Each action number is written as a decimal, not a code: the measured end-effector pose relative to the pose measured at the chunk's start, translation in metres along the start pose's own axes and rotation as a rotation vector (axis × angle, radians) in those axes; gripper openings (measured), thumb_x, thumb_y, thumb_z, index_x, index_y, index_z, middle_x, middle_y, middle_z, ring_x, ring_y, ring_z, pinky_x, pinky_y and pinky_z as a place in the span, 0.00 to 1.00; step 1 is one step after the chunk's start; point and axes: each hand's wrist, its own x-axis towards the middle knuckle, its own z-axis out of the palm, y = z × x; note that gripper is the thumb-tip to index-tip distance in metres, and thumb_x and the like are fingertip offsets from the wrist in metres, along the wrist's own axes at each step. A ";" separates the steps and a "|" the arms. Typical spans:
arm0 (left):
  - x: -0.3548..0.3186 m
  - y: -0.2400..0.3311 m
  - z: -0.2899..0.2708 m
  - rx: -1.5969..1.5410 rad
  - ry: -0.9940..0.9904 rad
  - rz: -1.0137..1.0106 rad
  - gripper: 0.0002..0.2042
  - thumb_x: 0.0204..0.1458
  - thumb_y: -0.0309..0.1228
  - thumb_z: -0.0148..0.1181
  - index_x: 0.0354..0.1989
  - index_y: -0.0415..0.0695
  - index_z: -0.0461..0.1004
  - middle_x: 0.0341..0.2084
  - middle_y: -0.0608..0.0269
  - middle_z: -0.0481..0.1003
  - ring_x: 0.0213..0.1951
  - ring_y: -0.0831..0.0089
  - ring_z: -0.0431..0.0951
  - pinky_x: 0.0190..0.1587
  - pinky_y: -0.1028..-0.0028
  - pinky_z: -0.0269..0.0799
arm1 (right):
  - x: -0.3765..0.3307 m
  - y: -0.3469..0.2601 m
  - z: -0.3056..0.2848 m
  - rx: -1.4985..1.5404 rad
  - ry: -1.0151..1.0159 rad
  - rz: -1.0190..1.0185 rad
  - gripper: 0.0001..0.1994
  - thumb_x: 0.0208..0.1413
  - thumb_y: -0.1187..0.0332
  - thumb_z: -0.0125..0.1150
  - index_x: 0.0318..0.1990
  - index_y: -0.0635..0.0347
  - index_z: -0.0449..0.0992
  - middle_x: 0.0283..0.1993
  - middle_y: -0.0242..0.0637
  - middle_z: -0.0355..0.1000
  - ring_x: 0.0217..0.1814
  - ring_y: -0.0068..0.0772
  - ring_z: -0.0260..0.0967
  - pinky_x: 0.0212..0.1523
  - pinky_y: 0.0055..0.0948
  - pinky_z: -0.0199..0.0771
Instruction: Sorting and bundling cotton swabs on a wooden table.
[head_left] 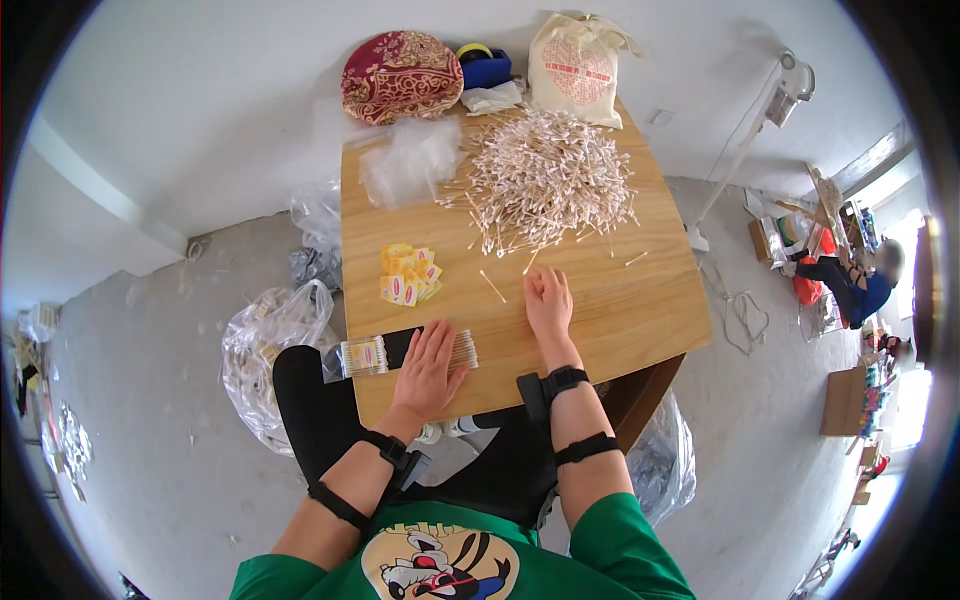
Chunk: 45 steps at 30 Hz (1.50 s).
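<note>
My left hand (430,365) lies flat, fingers stretched out, over a black strip (398,346) and a row of cotton swabs (463,350) near the table's front edge. Left of it is a clear packet of cotton swabs (362,356) with a yellow and white label. My right hand (548,300) is closed, its fingertips pinched at a cotton swab (533,258) in front of the big heap. That heap of loose cotton swabs (550,180) covers the far right of the wooden table (620,310). Yellow and white label cards (410,275) form a small pile on the left.
Clear plastic bags (410,160) lie at the far left of the table. Behind stand a patterned red cushion-like item (403,77), a blue tape dispenser (486,68) and a cream drawstring bag (575,70). A filled plastic bag (275,350) sits on the floor; another person (868,290) sits far right.
</note>
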 end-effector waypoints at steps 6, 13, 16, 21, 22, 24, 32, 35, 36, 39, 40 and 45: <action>0.002 0.001 0.002 -0.009 0.007 -0.004 0.29 0.60 0.43 0.53 0.65 0.36 0.60 0.66 0.49 0.60 0.70 0.56 0.55 0.71 0.58 0.47 | 0.014 -0.004 0.004 -0.232 -0.092 0.061 0.07 0.57 0.65 0.59 0.40 0.56 0.73 0.44 0.42 0.71 0.44 0.50 0.72 0.42 0.44 0.73; -0.001 -0.002 0.004 -0.019 0.030 0.011 0.29 0.60 0.43 0.52 0.64 0.36 0.61 0.65 0.49 0.60 0.69 0.56 0.55 0.71 0.57 0.48 | -0.025 0.017 -0.009 -0.205 0.007 0.167 0.05 0.58 0.68 0.54 0.37 0.58 0.70 0.42 0.46 0.70 0.44 0.53 0.70 0.43 0.46 0.72; -0.003 -0.003 0.005 -0.015 0.030 0.000 0.28 0.60 0.42 0.52 0.64 0.36 0.61 0.65 0.49 0.61 0.69 0.55 0.56 0.71 0.56 0.49 | -0.070 0.026 -0.035 -0.187 0.029 0.148 0.04 0.57 0.70 0.55 0.37 0.59 0.70 0.40 0.46 0.70 0.43 0.53 0.69 0.42 0.46 0.70; -0.002 -0.004 0.006 -0.034 0.098 0.031 0.27 0.61 0.40 0.52 0.64 0.36 0.61 0.64 0.48 0.62 0.68 0.55 0.58 0.70 0.56 0.51 | -0.148 0.069 -0.089 -0.205 0.343 0.246 0.02 0.56 0.75 0.58 0.35 0.62 0.72 0.34 0.44 0.69 0.39 0.46 0.68 0.40 0.38 0.71; -0.001 -0.002 0.006 -0.031 0.114 0.042 0.27 0.61 0.39 0.52 0.64 0.36 0.60 0.64 0.48 0.62 0.68 0.55 0.59 0.70 0.56 0.52 | -0.163 0.086 -0.097 -0.148 0.450 0.311 0.03 0.56 0.74 0.59 0.36 0.62 0.72 0.33 0.39 0.69 0.34 0.35 0.68 0.37 0.32 0.70; -0.001 -0.003 0.004 -0.043 0.112 0.036 0.26 0.61 0.38 0.52 0.64 0.37 0.59 0.64 0.48 0.63 0.67 0.55 0.60 0.70 0.56 0.53 | -0.184 0.110 -0.119 -0.160 0.459 0.496 0.04 0.56 0.75 0.60 0.37 0.63 0.72 0.32 0.38 0.70 0.34 0.31 0.68 0.38 0.30 0.71; -0.004 -0.008 0.006 -0.145 0.156 0.000 0.25 0.61 0.34 0.51 0.65 0.37 0.58 0.63 0.47 0.62 0.67 0.54 0.61 0.69 0.56 0.54 | -0.150 0.069 -0.109 -0.203 0.264 0.276 0.05 0.55 0.75 0.57 0.39 0.63 0.72 0.41 0.47 0.70 0.46 0.51 0.67 0.47 0.43 0.70; -0.005 -0.010 0.011 -0.141 0.150 -0.013 0.26 0.60 0.34 0.52 0.66 0.38 0.58 0.64 0.48 0.62 0.67 0.55 0.60 0.69 0.56 0.54 | -0.129 0.009 -0.073 -0.213 0.013 -0.101 0.10 0.55 0.75 0.57 0.45 0.64 0.73 0.48 0.48 0.71 0.52 0.53 0.67 0.53 0.41 0.69; -0.006 -0.011 0.015 -0.082 0.135 0.005 0.27 0.60 0.35 0.52 0.67 0.39 0.57 0.66 0.50 0.61 0.68 0.56 0.59 0.69 0.56 0.53 | -0.124 -0.007 -0.059 -0.170 -0.034 -0.212 0.12 0.54 0.75 0.57 0.47 0.64 0.73 0.50 0.48 0.71 0.54 0.54 0.67 0.55 0.41 0.69; -0.007 -0.009 0.017 0.031 0.088 0.031 0.29 0.60 0.39 0.52 0.68 0.41 0.57 0.68 0.53 0.58 0.70 0.59 0.56 0.71 0.57 0.49 | -0.111 -0.035 -0.030 0.121 -0.148 -0.222 0.14 0.53 0.78 0.56 0.48 0.63 0.75 0.52 0.47 0.72 0.56 0.54 0.68 0.57 0.40 0.69; -0.008 -0.008 0.018 0.080 0.052 0.047 0.29 0.61 0.41 0.51 0.69 0.42 0.57 0.69 0.55 0.56 0.71 0.60 0.54 0.71 0.57 0.47 | -0.109 -0.033 -0.022 0.196 -0.164 -0.226 0.12 0.52 0.80 0.56 0.44 0.62 0.77 0.51 0.47 0.72 0.56 0.53 0.69 0.57 0.41 0.70; -0.006 -0.005 0.017 0.150 -0.028 0.012 0.29 0.62 0.44 0.48 0.69 0.43 0.58 0.71 0.57 0.54 0.72 0.63 0.50 0.72 0.58 0.43 | -0.104 -0.030 -0.009 0.323 -0.135 -0.193 0.09 0.46 0.83 0.57 0.31 0.59 0.81 0.45 0.44 0.74 0.54 0.50 0.71 0.55 0.41 0.72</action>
